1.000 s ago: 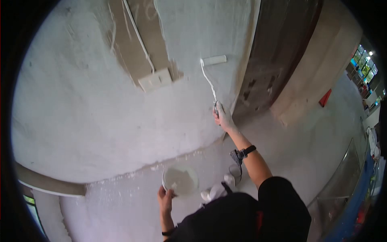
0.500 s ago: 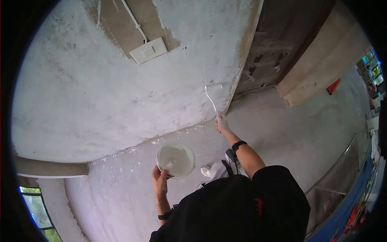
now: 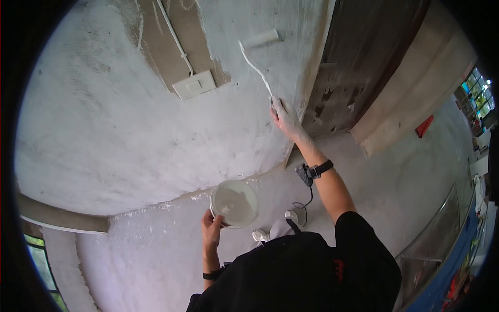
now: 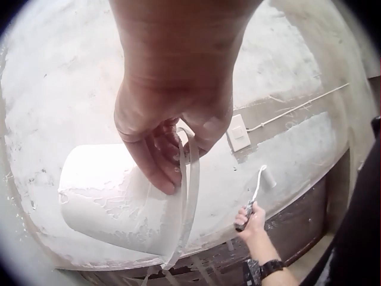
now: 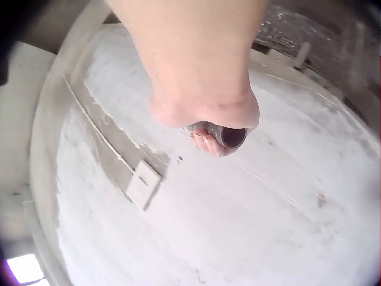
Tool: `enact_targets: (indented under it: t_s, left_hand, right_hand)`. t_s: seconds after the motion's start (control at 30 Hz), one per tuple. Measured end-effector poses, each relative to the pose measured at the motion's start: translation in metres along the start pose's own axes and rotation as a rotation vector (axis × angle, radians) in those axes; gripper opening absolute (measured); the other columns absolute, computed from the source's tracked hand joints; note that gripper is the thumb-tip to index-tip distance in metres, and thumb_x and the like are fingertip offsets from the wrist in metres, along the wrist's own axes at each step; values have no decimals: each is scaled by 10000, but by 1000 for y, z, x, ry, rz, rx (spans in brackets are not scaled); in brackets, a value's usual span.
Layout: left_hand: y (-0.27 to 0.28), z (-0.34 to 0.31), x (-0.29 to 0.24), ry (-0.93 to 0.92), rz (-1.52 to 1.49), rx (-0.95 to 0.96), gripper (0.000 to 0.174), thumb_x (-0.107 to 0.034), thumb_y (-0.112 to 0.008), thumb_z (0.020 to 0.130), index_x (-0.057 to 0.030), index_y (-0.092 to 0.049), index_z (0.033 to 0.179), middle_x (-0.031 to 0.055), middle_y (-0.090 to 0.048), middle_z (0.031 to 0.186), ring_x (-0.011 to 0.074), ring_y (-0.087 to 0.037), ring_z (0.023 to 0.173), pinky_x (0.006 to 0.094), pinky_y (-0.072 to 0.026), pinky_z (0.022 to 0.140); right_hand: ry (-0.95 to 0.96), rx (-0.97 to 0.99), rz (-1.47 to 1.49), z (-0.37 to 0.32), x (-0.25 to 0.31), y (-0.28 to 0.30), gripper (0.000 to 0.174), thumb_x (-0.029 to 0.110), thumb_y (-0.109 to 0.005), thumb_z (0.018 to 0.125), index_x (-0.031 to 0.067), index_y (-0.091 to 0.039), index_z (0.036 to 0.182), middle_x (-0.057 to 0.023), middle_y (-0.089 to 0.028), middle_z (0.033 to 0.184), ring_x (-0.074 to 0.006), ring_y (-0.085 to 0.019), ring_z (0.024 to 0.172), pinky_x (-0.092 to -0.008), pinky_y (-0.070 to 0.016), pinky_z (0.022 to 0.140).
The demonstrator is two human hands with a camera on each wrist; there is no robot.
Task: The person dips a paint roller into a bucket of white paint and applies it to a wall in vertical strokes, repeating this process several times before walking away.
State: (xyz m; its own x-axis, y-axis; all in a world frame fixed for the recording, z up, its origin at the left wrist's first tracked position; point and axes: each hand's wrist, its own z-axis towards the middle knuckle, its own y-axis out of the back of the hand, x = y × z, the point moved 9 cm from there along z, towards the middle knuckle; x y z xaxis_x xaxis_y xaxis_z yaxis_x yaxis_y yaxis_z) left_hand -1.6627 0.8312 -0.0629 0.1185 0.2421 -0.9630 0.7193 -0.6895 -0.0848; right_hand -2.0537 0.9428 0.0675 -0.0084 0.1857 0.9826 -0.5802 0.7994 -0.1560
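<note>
My right hand (image 3: 286, 119) grips the handle of a paint roller (image 3: 261, 39), whose white sleeve lies against the wall (image 3: 156, 135) to the right of a switch plate (image 3: 194, 85). In the right wrist view the fingers curl round the dark handle end (image 5: 234, 137); the roller's sleeve is hidden there. Lower down, my left hand (image 3: 211, 229) holds a white bucket (image 3: 253, 205) by its rim, thumb inside. Pale paint covers part of the bucket's bottom. The left wrist view shows the fingers on the bucket's paint-streaked outer side (image 4: 119, 202).
A cable conduit (image 3: 175, 39) runs down a bare brown strip to the switch plate. Right of the wall is a dark door-like panel (image 3: 364, 57). White spatters mark the floor (image 3: 145, 255) along the wall's foot. A red object (image 3: 424, 126) and a metal-framed panel (image 3: 429, 229) stand farther right.
The roller went down the wall, then back up, and is now higher than a second ago. The bucket stays in my left hand, shifting slightly as the head view tilts.
</note>
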Motion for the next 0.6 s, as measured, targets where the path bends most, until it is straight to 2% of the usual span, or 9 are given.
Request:
enact_targets:
  t_s: [0.03,0.1,0.17,0.23,0.27,0.37,0.5,0.57,0.6]
  left_hand:
    - [-4,1,0,8,3,7,224,-8,-510,807,48,-543,1022,102,-627,848,164,-627,669,313,-567,633]
    - [-7,1,-3,3,0,14,225,-8,-512,805,47,-543,1021,101,-627,848,163,-627,667,312,-567,631]
    - [-6,0,-2,12,0,3,186,-18,-546,794,69,-543,959,116,-618,835,176,-636,681,331,-585,635]
    - [-3,1,0,-1,-7,-10,186,-17,-549,790,69,-544,955,116,-615,834,176,-636,682,330,-584,630]
    - [-1,0,2,2,-8,-20,186,-15,-551,786,69,-544,951,116,-613,834,176,-636,682,328,-584,626]
    - [8,-3,5,13,18,-30,195,-18,-524,800,46,-545,983,101,-624,846,169,-636,681,321,-573,633]
    - [20,-8,10,28,35,-61,188,-20,-521,803,47,-544,978,101,-622,844,171,-635,685,328,-576,640]
    - [28,-8,13,10,-6,-96,155,-19,-555,786,60,-543,919,104,-608,799,164,-618,641,322,-578,608]
    - [32,-9,17,33,3,-104,155,-19,-555,786,60,-543,919,104,-608,799,164,-618,641,322,-578,608]
  right_hand:
    - [13,5,-4,10,23,-9,412,399,-427,998,74,-505,757,53,-416,587,-40,-363,475,-219,-306,422]
    - [189,53,86,27,74,-32,417,405,-422,999,77,-493,751,48,-424,589,-39,-365,476,-218,-305,420]
    - [240,62,98,42,103,-49,413,403,-420,1000,81,-484,749,48,-421,592,-39,-366,480,-217,-304,421]
    - [285,73,114,50,116,-65,409,401,-417,1001,85,-476,747,48,-417,595,-39,-367,484,-216,-303,422]
    - [302,67,125,51,115,-72,425,432,-412,997,86,-471,758,42,-410,567,-48,-350,441,-223,-287,393]
    - [294,59,163,47,83,-81,451,474,-403,993,88,-464,768,37,-397,536,-56,-330,398,-229,-265,364]
    - [153,48,213,21,-2,-76,459,489,-390,994,94,-457,770,42,-387,533,-53,-325,402,-225,-251,368]
    - [74,38,192,8,-54,-68,413,399,-384,1010,97,-431,732,44,-377,567,-48,-358,465,-218,-282,409]
    - [49,34,197,0,-78,-66,413,399,-384,1010,97,-431,732,44,-377,567,-48,-358,465,-218,-282,409]
